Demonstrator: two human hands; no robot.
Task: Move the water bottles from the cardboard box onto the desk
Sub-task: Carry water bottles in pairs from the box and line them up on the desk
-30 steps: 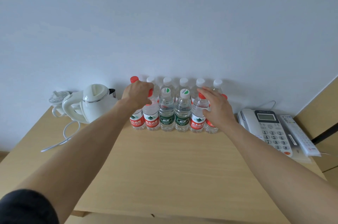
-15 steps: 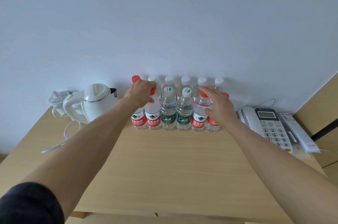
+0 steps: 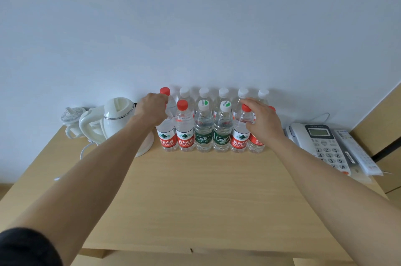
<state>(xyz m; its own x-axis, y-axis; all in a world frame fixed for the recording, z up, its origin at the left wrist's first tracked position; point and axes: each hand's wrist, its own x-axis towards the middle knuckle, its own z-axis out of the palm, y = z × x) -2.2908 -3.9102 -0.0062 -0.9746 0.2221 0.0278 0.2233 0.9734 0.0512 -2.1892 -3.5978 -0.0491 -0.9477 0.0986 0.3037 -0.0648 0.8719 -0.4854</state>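
Counter [image 3: 195, 200]: pale wood-grain laminate top, smooth and matt, set against a plain white wall [image 3: 195, 27].
Bottles: clear ribbed plastic water bottles stand upright on the counter in two rows at the far edge by the wall, touching side by side.
Near row: six bottles; four red-labelled with red caps, and between them two green-labelled bottles [image 3: 203, 127] with white caps.
Far row: mostly hidden behind the near row; one red cap at far left, white caps to its right.
Contents: the bottles show clear liquid through their walls.
Left hand [image 3: 153, 109]: fingers curled round the neck of the leftmost near-row red-labelled bottle [image 3: 166, 135]; its cap is hidden by the hand.
Right hand [image 3: 263, 120]: fingers curved against the shoulder of the fifth near-row red-capped bottle [image 3: 239, 133], palm covering the sixth; whether it truly grips cannot be told.
Kettle [image 3: 117, 120]: glossy white plastic electric kettle with loop handle, left of the bottles, partly behind the left forearm.
Telephone [image 3: 321, 142]: white desk telephone with keypad and small screen, right of the bottles.
Remote [image 3: 355, 153]: long white remote control, just right of the telephone.
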